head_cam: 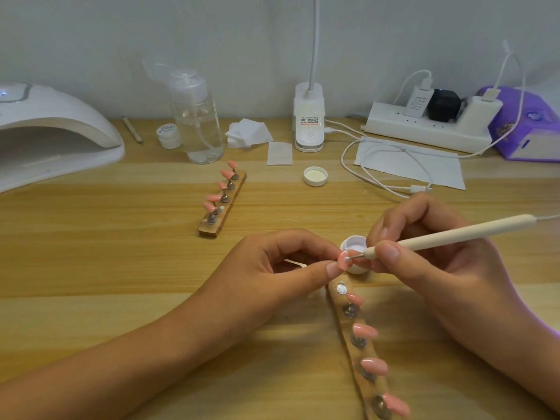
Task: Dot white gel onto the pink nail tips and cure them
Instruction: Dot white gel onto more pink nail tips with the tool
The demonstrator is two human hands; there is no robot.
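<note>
**Right above the gel pot, a white dot lands on a pink tip**

One pink tip (342, 262) is pinched between the thumb and forefinger of the left hand (272, 268), just in front of the open gel pot (355, 243). The right hand (424, 262) grips one dotting pen (454, 234) like a pencil; its metal point touches the held tip, where a white bead sits.

Two wooden holders lie on the table. The near holder (348, 338), under the right wrist, carries four pink tips, and its top stud (341, 288) is bare. The far holder (225, 204) carries five. That makes ten tips in all.

One loose lid (315, 176) lies beyond the hands. One closed jar (169, 134), one pump bottle (197, 122) and one thin stick (132, 129) stand or lie near the back. The cure lamp (45, 131) is at far left, well apart from the hands. Wipes (248, 133) lie beside a desk lamp base (308, 125). At right are a power strip (424, 130) with three plugs, a coiled cable (378, 180) and a purple pack (527, 125).

The table (121, 268) is pale wood grain, set against a plain pale wall (91, 40).
</note>
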